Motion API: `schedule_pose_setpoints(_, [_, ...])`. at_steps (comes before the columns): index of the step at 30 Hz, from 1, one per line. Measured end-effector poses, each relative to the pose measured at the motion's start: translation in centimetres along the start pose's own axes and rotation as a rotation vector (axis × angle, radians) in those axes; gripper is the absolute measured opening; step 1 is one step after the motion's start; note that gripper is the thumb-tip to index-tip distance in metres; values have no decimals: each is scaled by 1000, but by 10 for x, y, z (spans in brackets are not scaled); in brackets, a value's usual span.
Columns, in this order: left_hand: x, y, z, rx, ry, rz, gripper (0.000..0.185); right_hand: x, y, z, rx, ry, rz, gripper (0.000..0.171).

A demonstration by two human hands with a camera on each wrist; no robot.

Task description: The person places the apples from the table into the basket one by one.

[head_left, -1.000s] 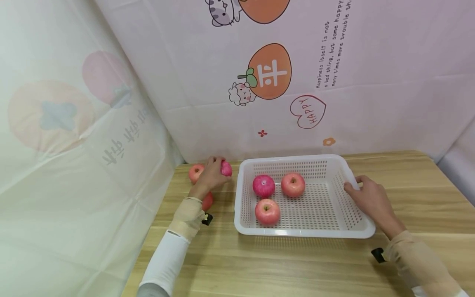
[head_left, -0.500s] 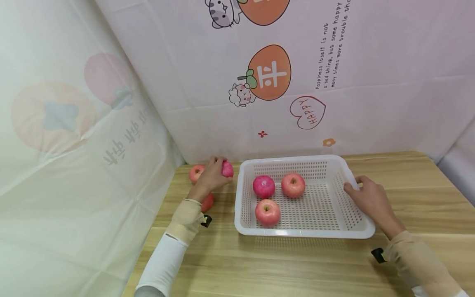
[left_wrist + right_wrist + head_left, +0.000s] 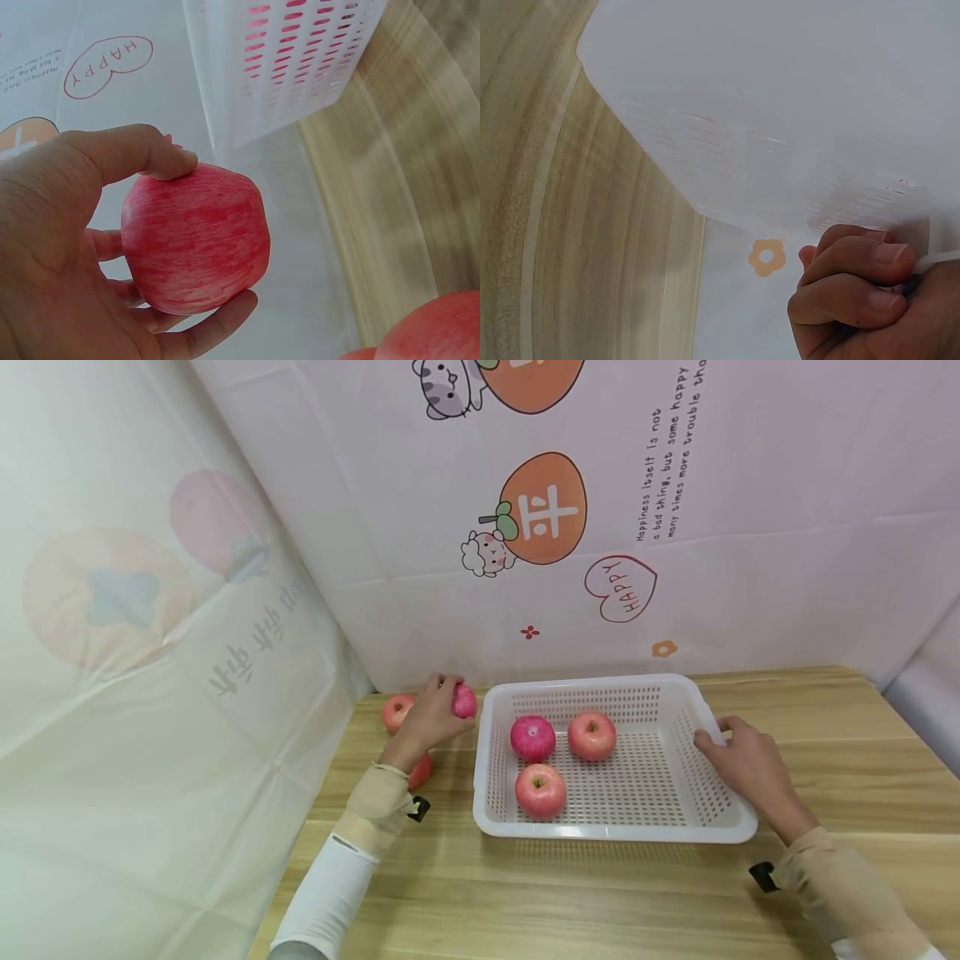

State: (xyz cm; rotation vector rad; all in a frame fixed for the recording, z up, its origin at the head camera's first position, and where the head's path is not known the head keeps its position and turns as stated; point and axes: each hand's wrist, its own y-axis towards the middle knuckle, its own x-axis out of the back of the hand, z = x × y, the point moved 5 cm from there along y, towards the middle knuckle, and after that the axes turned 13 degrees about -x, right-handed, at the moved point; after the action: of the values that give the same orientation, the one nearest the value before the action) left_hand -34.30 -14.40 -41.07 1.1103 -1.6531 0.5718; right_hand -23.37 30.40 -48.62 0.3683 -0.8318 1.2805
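Edging rightward now, the bare left hand (image 3: 433, 713) grips a round, streaky pink-red apple (image 3: 466, 702) left of frame centre, while the right hand (image 3: 752, 767) holds the white perforated plastic basket (image 3: 615, 832), probably steadying it.

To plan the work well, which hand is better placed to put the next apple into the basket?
Probably the left hand: it grips an apple just outside the basket, while the right hand holds the opposite rim.
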Motion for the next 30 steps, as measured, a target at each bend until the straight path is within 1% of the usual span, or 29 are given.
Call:
schedule_pose_setpoints(9, [3,-2,-12,-31,-9,-15,77,0,-1,2,11,10,-12,65])
schedule_pose_setpoints(12, [4,-3,-15,-38,5,-11,77,1,-2,3,9,12,-11,66])
schedule_pose_setpoints(27, [7,-6,-32,-64,-11,11,75,1,-1,1,2,9,3,67])
schedule_pose_setpoints(30, [9,-7,-36,-78,-5,9,75,1,0,0,2,7,3,67])
